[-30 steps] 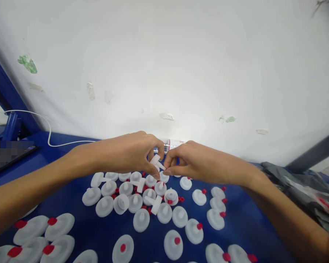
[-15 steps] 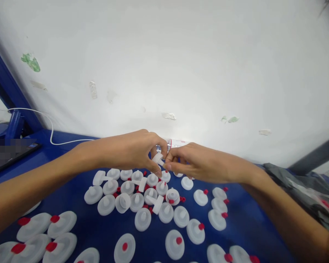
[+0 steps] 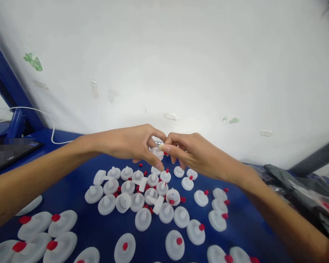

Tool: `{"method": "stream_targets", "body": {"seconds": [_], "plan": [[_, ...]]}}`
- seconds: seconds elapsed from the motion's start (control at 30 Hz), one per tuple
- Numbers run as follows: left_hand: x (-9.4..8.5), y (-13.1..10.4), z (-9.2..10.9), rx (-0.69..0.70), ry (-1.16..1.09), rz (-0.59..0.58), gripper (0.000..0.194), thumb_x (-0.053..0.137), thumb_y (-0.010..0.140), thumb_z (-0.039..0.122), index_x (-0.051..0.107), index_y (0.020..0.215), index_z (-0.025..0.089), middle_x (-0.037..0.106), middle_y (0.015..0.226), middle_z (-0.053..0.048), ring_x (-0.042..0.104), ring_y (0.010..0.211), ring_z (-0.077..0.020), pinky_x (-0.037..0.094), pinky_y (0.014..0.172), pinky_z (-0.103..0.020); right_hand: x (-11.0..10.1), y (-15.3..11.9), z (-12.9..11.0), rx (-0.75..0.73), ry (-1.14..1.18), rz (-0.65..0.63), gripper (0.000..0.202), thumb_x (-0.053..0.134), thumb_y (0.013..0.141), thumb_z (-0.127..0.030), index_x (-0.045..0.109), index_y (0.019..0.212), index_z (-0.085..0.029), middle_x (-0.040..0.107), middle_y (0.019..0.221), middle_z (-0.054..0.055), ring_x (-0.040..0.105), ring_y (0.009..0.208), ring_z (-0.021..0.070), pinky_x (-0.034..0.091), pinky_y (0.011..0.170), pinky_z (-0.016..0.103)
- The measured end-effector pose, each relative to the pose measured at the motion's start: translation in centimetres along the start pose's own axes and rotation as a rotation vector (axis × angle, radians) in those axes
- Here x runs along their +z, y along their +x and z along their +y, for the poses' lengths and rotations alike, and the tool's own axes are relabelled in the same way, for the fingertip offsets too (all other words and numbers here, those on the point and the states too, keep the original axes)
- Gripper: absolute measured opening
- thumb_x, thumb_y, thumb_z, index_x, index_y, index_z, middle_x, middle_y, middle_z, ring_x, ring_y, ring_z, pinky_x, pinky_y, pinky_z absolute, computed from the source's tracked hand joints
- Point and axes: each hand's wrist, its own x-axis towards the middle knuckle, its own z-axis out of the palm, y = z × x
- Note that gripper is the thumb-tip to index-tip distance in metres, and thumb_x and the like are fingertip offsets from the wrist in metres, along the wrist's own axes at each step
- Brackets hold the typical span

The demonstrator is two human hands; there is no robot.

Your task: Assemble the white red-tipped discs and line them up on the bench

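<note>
My left hand [image 3: 138, 144] is closed around a translucent white spout lid [image 3: 156, 152], which is partly hidden by the fingers. My right hand [image 3: 182, 148] meets it from the right, thumb and index finger pinched together at the lid. A bit of a small red cap [image 3: 166, 153] shows just under the right fingertips. Below the hands, several white spout lids [image 3: 137, 202] without caps lie spout up on the blue table [image 3: 104, 233]. Loose red caps [image 3: 116, 194] and white T-shaped pieces [image 3: 157, 205] are scattered among them.
Lids with red caps fitted [image 3: 196, 232] lie at the front and right, and more lie at the left front [image 3: 62, 223]. A dark-screened device [image 3: 13, 155] rests at the left edge. Grey plastic bags [image 3: 293, 190] are at the right. A white wall [image 3: 164, 73] rises behind.
Both hands have risen slightly and come closer together around the lid. The right thumb now reaches over it. More capped lids show under the right hand.
</note>
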Motion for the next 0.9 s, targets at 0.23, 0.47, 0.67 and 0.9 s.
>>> {"method": "stream_targets", "body": {"seconds": [0.23, 0.47, 0.67, 0.9], "plan": [[-0.3, 0.1, 0.0, 0.09, -0.176, -0.043, 0.063, 0.075, 0.078, 0.039, 0.051, 0.136, 0.029, 0.072, 0.104, -0.005, 0.068, 0.072, -0.016, 0.037, 0.046, -0.021, 0.2, 0.4, -0.2, -0.082, 0.296, -0.031, 0.028, 0.047, 0.104, -0.042, 0.063, 0.101, -0.019, 0.072, 0.086, 0.001, 0.067, 0.06, 0.0103, 0.044, 0.05, 0.02], [0.0, -0.1, 0.7, 0.0, -0.115, -0.056, 0.079, 0.074, 0.081, 0.048, 0.036, 0.149, 0.034, 0.076, 0.1, -0.002, 0.065, 0.062, -0.0138, 0.046, 0.057, -0.024, -1.8, 0.0, 0.2, -0.058, 0.373, -0.158, 0.029, 0.058, 0.099, -0.042, 0.069, 0.092, -0.016, 0.075, 0.083, 0.004, 0.068, 0.066, 0.0116, 0.048, 0.055, 0.02], [-0.5, -0.7, 1.0, -0.091, 0.073, 0.1, 0.066, 0.056, 0.091, 0.058, 0.039, 0.15, 0.033, 0.076, 0.103, -0.002, 0.058, 0.056, -0.0106, 0.046, 0.063, -0.026, -2.7, -0.6, 1.3, 0.147, 0.152, -0.409, 0.027, 0.061, 0.095, -0.039, 0.069, 0.082, -0.016, 0.073, 0.079, 0.002, 0.063, 0.06, 0.0119, 0.049, 0.059, 0.024], [-0.3, -0.4, 0.9, -0.086, 0.079, 0.113, 0.053, 0.051, 0.093, 0.06, 0.054, 0.137, 0.032, 0.074, 0.101, -0.001, 0.052, 0.051, -0.0084, 0.045, 0.057, -0.024, -0.4, 0.0, 2.2, 0.269, -0.011, -0.525, 0.027, 0.053, 0.094, -0.035, 0.072, 0.089, -0.016, 0.074, 0.08, 0.003, 0.059, 0.057, 0.0117, 0.046, 0.056, 0.023]]}}
